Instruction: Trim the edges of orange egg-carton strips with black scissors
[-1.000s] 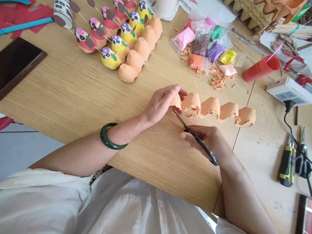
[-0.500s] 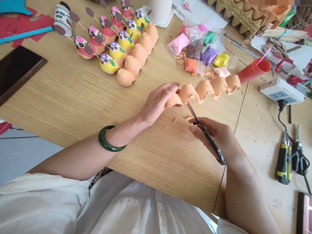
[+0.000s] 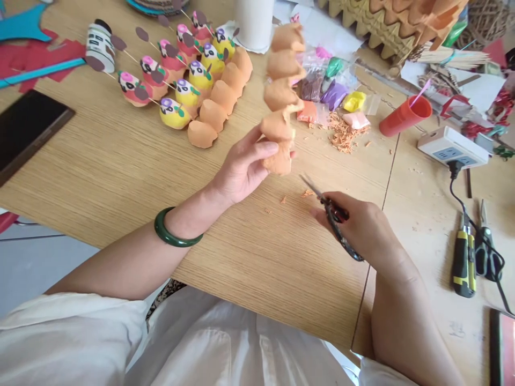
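My left hand (image 3: 247, 166) grips the near end of an orange egg-carton strip (image 3: 281, 94), its row of cups pointing away from me above the table. A green bangle (image 3: 177, 228) circles my left wrist. In my right hand (image 3: 358, 225) is a pair of scissors (image 3: 332, 217) with dark handles, their blades aimed up and to the left. The blade tips are apart from the strip, just to the right of its near end. A few orange scraps (image 3: 307, 193) lie on the table below the blades.
At the left stand painted red and yellow egg-carton cups (image 3: 173, 111) beside a plain orange row (image 3: 203, 134). Further back are bags of coloured clay (image 3: 336, 94), orange shavings (image 3: 346, 136) and a red cup (image 3: 404, 115). A power strip (image 3: 453, 147), pliers (image 3: 464, 262) and a phone (image 3: 30, 134) lie around.
My left hand has turned the egg-carton strip from pointing right to pointing away from me, and shifted slightly left. The scissors are now clear of the strip's edge.
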Action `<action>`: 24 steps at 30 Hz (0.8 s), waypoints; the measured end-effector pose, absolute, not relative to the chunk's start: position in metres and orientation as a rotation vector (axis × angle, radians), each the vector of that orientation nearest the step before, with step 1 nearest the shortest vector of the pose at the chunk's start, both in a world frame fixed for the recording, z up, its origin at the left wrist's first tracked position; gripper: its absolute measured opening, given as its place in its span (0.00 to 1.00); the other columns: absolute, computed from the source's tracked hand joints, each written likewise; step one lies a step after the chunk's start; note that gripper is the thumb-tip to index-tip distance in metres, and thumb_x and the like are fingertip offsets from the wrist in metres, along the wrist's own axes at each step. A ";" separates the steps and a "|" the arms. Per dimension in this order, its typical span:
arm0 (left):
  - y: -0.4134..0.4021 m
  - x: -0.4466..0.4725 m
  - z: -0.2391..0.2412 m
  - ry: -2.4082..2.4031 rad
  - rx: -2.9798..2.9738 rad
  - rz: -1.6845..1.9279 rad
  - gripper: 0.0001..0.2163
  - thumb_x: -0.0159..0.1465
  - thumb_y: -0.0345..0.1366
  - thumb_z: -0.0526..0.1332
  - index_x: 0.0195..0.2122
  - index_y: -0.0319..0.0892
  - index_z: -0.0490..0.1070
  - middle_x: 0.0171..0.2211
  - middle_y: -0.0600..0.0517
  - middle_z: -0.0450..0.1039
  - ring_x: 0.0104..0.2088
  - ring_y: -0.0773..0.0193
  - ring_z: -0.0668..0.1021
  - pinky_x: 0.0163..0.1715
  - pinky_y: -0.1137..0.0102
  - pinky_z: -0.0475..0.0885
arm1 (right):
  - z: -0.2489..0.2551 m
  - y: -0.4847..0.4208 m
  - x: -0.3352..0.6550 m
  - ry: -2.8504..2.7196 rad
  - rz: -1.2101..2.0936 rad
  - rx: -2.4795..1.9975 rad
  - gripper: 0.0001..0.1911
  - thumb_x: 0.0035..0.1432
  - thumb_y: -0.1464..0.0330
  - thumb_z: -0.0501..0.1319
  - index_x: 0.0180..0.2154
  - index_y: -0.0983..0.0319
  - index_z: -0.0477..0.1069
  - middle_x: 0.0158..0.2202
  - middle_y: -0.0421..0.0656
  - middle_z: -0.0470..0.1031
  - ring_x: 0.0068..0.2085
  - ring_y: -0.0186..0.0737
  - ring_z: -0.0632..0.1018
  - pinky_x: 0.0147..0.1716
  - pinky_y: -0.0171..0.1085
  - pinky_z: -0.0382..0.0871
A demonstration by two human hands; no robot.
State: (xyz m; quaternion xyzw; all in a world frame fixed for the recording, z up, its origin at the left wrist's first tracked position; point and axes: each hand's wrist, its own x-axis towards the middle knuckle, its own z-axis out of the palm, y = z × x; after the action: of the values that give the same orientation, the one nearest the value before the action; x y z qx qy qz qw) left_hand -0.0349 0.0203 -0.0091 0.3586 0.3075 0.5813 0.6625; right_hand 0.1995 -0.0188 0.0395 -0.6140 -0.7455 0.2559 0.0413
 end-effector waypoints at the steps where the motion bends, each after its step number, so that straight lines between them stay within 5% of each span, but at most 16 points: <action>1: 0.022 -0.036 -0.008 0.720 0.803 1.353 0.11 0.61 0.36 0.67 0.44 0.41 0.73 0.48 0.48 0.78 0.57 0.54 0.78 0.62 0.58 0.73 | 0.044 -0.022 0.196 -2.399 0.811 -1.891 0.17 0.61 0.51 0.66 0.39 0.58 0.79 0.24 0.38 0.73 0.23 0.34 0.68 0.27 0.36 0.59; 6: 0.026 -0.039 -0.013 0.747 0.790 1.387 0.09 0.60 0.33 0.67 0.42 0.42 0.74 0.46 0.50 0.79 0.54 0.57 0.80 0.60 0.60 0.73 | 0.056 -0.043 0.171 -2.832 1.122 -1.732 0.11 0.63 0.56 0.66 0.35 0.56 0.78 0.28 0.40 0.79 0.26 0.37 0.74 0.27 0.36 0.57; 11: 0.026 -0.038 -0.020 0.663 0.788 1.400 0.12 0.55 0.32 0.71 0.40 0.42 0.76 0.40 0.54 0.79 0.45 0.63 0.81 0.54 0.66 0.76 | 0.044 -0.032 0.174 -2.513 0.270 -2.398 0.18 0.69 0.56 0.58 0.44 0.62 0.79 0.33 0.54 0.82 0.31 0.51 0.80 0.27 0.40 0.52; 13: 0.026 -0.037 -0.020 0.637 0.770 1.395 0.13 0.53 0.32 0.73 0.39 0.42 0.76 0.37 0.55 0.79 0.43 0.65 0.81 0.52 0.67 0.76 | 0.038 -0.023 0.183 -2.295 0.168 -2.442 0.19 0.68 0.54 0.59 0.44 0.62 0.79 0.33 0.53 0.81 0.31 0.51 0.79 0.28 0.40 0.52; 19: 0.020 -0.034 -0.016 0.658 0.712 1.307 0.15 0.52 0.34 0.75 0.39 0.42 0.75 0.34 0.56 0.80 0.38 0.65 0.83 0.49 0.65 0.78 | 0.027 -0.016 0.188 -1.799 0.926 -1.768 0.25 0.61 0.44 0.63 0.37 0.61 0.76 0.24 0.40 0.71 0.24 0.36 0.69 0.26 0.37 0.59; 24: 0.010 -0.029 -0.018 0.624 0.690 1.245 0.22 0.53 0.34 0.75 0.49 0.44 0.75 0.34 0.57 0.80 0.39 0.63 0.84 0.51 0.62 0.78 | 0.026 -0.021 0.179 -1.516 1.219 -1.447 0.26 0.59 0.47 0.66 0.45 0.62 0.74 0.23 0.35 0.64 0.22 0.32 0.63 0.22 0.35 0.58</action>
State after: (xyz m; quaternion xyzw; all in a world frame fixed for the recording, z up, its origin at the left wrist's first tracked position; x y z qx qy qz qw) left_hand -0.0291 0.0105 -0.0175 0.3113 0.2815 0.5618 0.7129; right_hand 0.1786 -0.0206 0.0260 -0.5589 -0.5854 0.4709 0.3509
